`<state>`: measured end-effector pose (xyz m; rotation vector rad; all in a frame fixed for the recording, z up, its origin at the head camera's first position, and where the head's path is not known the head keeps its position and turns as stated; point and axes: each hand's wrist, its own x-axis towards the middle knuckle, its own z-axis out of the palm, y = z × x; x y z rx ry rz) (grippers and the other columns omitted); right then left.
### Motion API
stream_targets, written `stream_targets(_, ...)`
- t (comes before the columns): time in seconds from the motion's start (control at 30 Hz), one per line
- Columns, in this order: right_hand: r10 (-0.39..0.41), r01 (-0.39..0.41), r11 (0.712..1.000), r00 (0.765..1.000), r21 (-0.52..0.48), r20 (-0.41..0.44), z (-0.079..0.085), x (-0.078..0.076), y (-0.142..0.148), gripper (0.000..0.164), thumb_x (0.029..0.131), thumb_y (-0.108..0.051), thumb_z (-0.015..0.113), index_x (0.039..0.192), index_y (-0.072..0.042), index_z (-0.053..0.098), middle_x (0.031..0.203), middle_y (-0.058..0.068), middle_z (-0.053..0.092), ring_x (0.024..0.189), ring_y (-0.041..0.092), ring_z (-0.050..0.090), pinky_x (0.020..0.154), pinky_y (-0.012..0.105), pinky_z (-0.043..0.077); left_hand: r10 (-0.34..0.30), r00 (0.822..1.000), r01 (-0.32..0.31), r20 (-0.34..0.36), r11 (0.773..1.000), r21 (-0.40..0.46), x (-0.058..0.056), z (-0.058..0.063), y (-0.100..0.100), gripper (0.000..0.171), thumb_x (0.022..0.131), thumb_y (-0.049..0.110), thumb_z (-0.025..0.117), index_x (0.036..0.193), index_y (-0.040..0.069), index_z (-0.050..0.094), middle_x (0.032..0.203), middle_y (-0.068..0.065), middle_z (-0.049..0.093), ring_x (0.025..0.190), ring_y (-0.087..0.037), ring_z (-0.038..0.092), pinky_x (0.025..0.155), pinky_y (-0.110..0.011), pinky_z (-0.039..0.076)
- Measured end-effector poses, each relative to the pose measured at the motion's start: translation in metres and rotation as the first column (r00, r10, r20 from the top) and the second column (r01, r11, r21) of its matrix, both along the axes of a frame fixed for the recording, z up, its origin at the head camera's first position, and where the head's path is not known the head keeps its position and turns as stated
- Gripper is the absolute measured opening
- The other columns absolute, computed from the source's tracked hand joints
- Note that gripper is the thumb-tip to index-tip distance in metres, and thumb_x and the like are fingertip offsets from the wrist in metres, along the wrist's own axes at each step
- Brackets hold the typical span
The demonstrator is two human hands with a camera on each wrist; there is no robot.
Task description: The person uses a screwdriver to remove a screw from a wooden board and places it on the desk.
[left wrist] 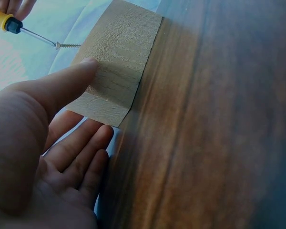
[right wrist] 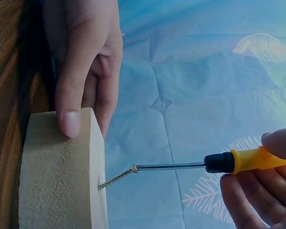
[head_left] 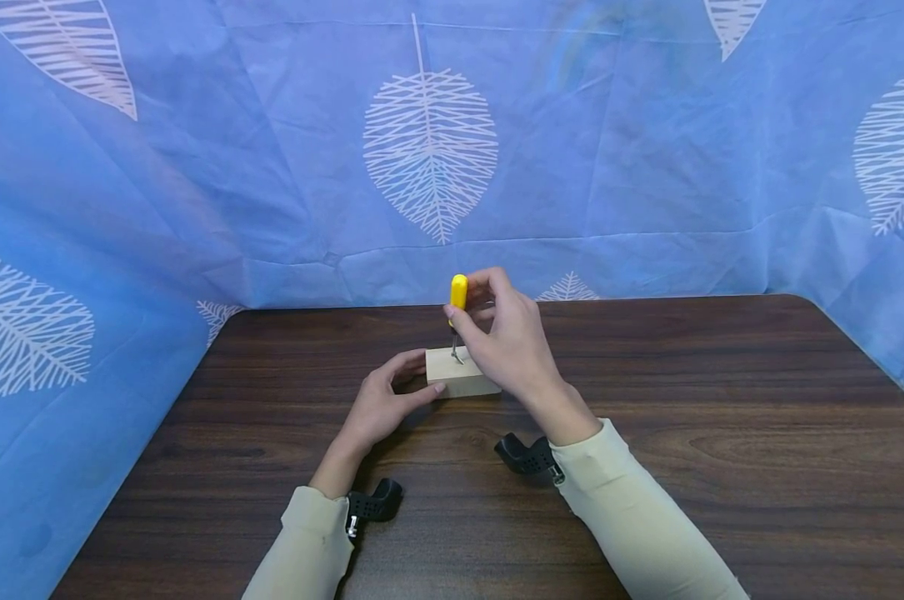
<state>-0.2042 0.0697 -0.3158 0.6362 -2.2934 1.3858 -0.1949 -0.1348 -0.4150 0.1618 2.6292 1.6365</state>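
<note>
A pale wooden block (head_left: 462,386) lies on the table, its left end held by my left hand (head_left: 377,407). The thumb presses the near side and the fingers reach round behind. From the block's top face sticks a long threaded screw (right wrist: 117,180), leaning at an angle with much of its thread exposed. My right hand (head_left: 513,346) grips a screwdriver (head_left: 459,292) by its yellow handle above the block. In the right wrist view the metal shaft (right wrist: 171,166) meets the screw's head, and the two are not in one straight line.
The dark wood-grain table (head_left: 721,433) spreads out around the block. A blue cloth (head_left: 287,150) with white leaf prints hangs behind the table and along its sides. Black wrist mounts (head_left: 377,500) sit at both pale sleeves.
</note>
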Motion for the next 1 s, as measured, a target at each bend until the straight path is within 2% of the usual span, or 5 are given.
stream_targets(0.23, 0.015, -0.015, 1.000, 1.000, 0.005, -0.015, 0.001, 0.001, 0.000, 0.031, 0.101, -0.012, 0.074, 0.131, -0.006, 0.068, 0.114, 0.009, 0.075, 0.104, 0.021, 0.074, 0.089, 0.035, 0.065, -0.006, 1.000, 0.006, 0.004, 1.000, 0.006, 0.001, 0.001, 0.000, 0.063, 0.095, 0.031, 0.085, 0.153, 0.022, 0.061, 0.148, -0.006, 0.068, 0.142, -0.030, 0.061, 0.121, -0.057, 0.046)
stream_targets(0.47, 0.016, -0.015, 1.000, 0.999, -0.005, 0.036, 0.001, 0.002, 0.002, 0.035, 0.104, -0.011, 0.066, 0.139, -0.008, 0.068, 0.112, 0.009, 0.077, 0.093, 0.021, 0.078, 0.088, 0.041, 0.065, -0.004, 1.000, 0.004, -0.003, 1.000, 0.003, 0.000, 0.000, 0.000, 0.064, 0.096, 0.032, 0.085, 0.153, 0.021, 0.060, 0.148, -0.007, 0.068, 0.141, -0.030, 0.062, 0.120, -0.057, 0.046)
stream_targets(0.73, -0.017, 0.019, 0.999, 0.997, -0.034, 0.078, 0.007, 0.000, 0.026, 0.036, 0.105, -0.014, 0.069, 0.140, -0.008, 0.067, 0.115, 0.010, 0.075, 0.098, 0.023, 0.078, 0.083, 0.032, 0.065, -0.006, 1.000, 0.007, -0.022, 1.000, 0.003, -0.001, -0.002, 0.003, 0.063, 0.096, 0.032, 0.084, 0.153, 0.021, 0.061, 0.147, -0.008, 0.069, 0.142, -0.033, 0.061, 0.120, -0.059, 0.045)
stream_targets(0.87, -0.101, 0.087, 0.994, 0.972, 0.072, 0.212, 0.001, -0.003, 0.061, 0.039, 0.104, -0.022, 0.072, 0.141, -0.011, 0.068, 0.114, 0.010, 0.076, 0.101, 0.024, 0.077, 0.086, 0.033, 0.065, 0.002, 1.000, -0.002, -0.015, 1.000, 0.010, 0.000, -0.001, 0.003, 0.064, 0.095, 0.032, 0.085, 0.153, 0.021, 0.061, 0.147, -0.007, 0.068, 0.143, -0.033, 0.060, 0.121, -0.059, 0.044)
stream_targets(1.0, -0.176, 0.104, 0.972, 0.919, 0.213, 0.354, -0.019, -0.003, 0.106, 0.047, 0.105, -0.031, 0.072, 0.146, -0.008, 0.064, 0.114, 0.012, 0.077, 0.092, 0.023, 0.078, 0.080, 0.036, 0.064, 0.004, 1.000, -0.004, -0.013, 1.000, 0.008, 0.001, -0.001, 0.000, 0.065, 0.095, 0.032, 0.086, 0.154, 0.021, 0.060, 0.147, -0.008, 0.068, 0.143, -0.033, 0.059, 0.120, -0.059, 0.045)
